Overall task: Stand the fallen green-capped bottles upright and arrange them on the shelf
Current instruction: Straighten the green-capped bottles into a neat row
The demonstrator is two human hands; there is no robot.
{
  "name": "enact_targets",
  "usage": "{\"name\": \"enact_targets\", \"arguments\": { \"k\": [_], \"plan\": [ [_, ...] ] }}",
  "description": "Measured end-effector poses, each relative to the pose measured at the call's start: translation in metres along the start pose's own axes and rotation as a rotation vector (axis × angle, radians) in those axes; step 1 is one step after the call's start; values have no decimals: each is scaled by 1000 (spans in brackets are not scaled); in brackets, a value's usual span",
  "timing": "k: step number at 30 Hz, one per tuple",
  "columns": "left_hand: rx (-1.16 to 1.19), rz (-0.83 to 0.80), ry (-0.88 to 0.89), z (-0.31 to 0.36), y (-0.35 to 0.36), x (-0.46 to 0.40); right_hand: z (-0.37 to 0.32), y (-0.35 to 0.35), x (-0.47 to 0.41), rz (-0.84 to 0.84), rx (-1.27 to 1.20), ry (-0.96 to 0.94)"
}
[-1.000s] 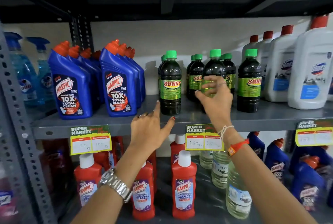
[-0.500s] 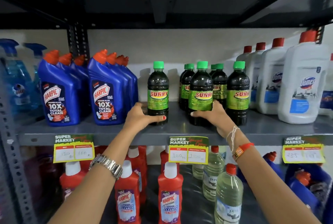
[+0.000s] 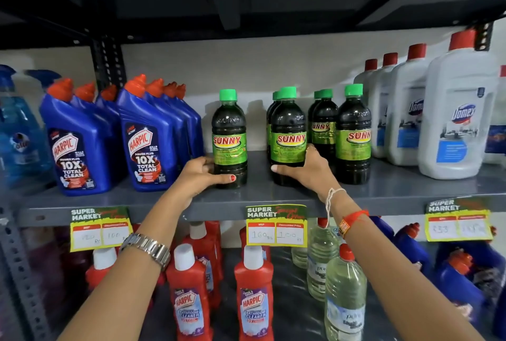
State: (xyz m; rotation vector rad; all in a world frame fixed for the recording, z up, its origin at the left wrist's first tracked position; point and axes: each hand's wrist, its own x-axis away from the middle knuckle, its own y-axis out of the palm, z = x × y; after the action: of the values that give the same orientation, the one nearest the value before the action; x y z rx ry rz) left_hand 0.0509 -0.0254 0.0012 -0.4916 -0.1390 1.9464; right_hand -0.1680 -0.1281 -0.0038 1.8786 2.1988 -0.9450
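Several dark green-capped Sunny bottles stand upright on the grey shelf [image 3: 388, 192]. The leftmost Sunny bottle [image 3: 229, 132] stands apart from the others, and my left hand [image 3: 204, 175] wraps around its base. My right hand [image 3: 304, 169] holds the base of the middle front Sunny bottle [image 3: 288, 132]. Behind that one another green cap shows. To the right stand a rear Sunny bottle [image 3: 324, 124] and a front Sunny bottle [image 3: 353, 132], neither touched by a hand. No bottle lies on its side.
Blue Harpic bottles [image 3: 147, 143] fill the shelf's left part, white Domex bottles [image 3: 457, 121] the right. Below are red Harpic bottles [image 3: 253, 297] and clear bottles [image 3: 345, 294]. Price tags [image 3: 276, 227] hang on the shelf edge. A dark shelf sits overhead.
Both hands have come down from open and reaching to gripping the bases of two upright bottles. The view has moved closer and slightly left.
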Motion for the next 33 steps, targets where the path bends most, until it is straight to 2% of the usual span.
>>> {"name": "enact_targets", "arguments": {
  "k": [8, 11, 13, 17, 19, 21, 24, 27, 33],
  "plan": [
    [-10, -4, 22, -1, 2, 2, -2, 2, 5, -36, 18, 20],
    [-73, 14, 31, 0, 1, 8, -4, -1, 13, 71, 24, -24],
    [-231, 54, 36, 0, 1, 15, -4, -7, 21, 204, -7, -77],
    [-773, 229, 63, -9, 5, 41, 7, -34, 38, 495, -24, -173],
    [-907, 296, 136, -15, 8, 51, 15, -52, 39, 636, 58, -199],
    [-997, 291, 158, -18, 9, 54, 24, -69, 33, 682, 184, -147],
    [-1111, 251, 188, -20, 9, 54, 35, -86, 23, 511, 307, -13],
    [-1143, 291, 232, -25, 9, 55, 42, -96, 16, 323, 285, 48],
    [-1166, 321, 236, -23, 12, 58, 44, -97, 9, 189, 135, 114]
  ]
}}
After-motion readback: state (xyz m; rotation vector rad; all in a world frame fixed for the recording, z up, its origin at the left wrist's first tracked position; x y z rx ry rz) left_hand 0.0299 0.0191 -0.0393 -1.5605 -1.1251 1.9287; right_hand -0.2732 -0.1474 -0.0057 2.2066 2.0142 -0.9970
